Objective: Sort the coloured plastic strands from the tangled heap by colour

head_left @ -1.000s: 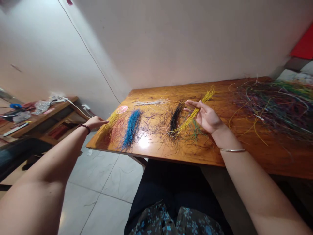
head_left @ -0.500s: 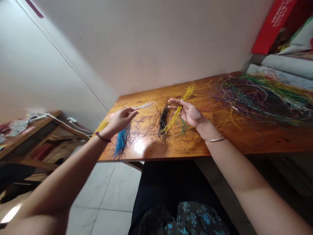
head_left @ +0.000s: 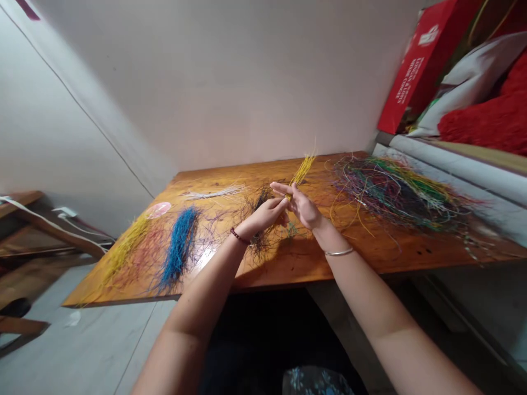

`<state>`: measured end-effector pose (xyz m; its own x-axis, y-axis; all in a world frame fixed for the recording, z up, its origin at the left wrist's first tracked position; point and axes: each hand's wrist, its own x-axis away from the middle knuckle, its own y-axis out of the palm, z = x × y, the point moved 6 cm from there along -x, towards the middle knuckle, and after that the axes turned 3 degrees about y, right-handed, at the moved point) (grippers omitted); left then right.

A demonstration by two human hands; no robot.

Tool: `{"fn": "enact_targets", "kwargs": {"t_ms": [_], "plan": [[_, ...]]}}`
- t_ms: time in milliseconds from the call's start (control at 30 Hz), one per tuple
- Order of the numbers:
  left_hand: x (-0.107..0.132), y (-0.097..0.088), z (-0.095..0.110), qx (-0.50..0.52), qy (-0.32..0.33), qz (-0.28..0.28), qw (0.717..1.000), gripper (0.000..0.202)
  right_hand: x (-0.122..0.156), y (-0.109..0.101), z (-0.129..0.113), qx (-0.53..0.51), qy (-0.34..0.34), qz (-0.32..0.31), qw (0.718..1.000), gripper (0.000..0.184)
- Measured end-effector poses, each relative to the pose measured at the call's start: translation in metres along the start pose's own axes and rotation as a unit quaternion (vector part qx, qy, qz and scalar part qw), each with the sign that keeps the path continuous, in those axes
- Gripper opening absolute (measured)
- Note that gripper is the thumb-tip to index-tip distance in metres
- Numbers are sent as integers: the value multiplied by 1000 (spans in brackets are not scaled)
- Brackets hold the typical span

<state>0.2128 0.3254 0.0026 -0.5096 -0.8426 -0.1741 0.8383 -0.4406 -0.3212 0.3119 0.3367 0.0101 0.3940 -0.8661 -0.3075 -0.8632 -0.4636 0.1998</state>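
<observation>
Gripping one yellow bundle [head_left: 302,171] — left hand [head_left: 263,215], right hand [head_left: 301,207] closed (one blue pile [head_left: 180,247] nearby).

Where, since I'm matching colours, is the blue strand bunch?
In the head view, the blue strand bunch lies on the left of the wooden table, between the far-left yellow bunch and the left forearm.

Counted: one left hand [head_left: 263,215], one right hand [head_left: 300,206]; two yellow bundles [head_left: 302,171] [head_left: 123,247], one blue bundle [head_left: 179,247], one black bundle [head_left: 261,200], one white bundle [head_left: 214,192], one tangled heap [head_left: 395,192].
</observation>
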Motion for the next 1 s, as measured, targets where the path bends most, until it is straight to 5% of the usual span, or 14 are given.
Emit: {"fn": "enact_targets", "kwargs": {"t_ms": [267, 667, 1000], "plan": [[-2, 0, -25, 120, 52, 103, 986, 48, -1, 5, 7, 49, -27, -2, 998, 51], [-1, -9, -32, 73, 117, 226, 964, 48, 1, -27, 5, 145, -65, 246, 956, 53], [2, -5, -33, 4, 134, 224, 965, 50, -1, -19, 6, 172, -55, 221, 958, 50]]}}
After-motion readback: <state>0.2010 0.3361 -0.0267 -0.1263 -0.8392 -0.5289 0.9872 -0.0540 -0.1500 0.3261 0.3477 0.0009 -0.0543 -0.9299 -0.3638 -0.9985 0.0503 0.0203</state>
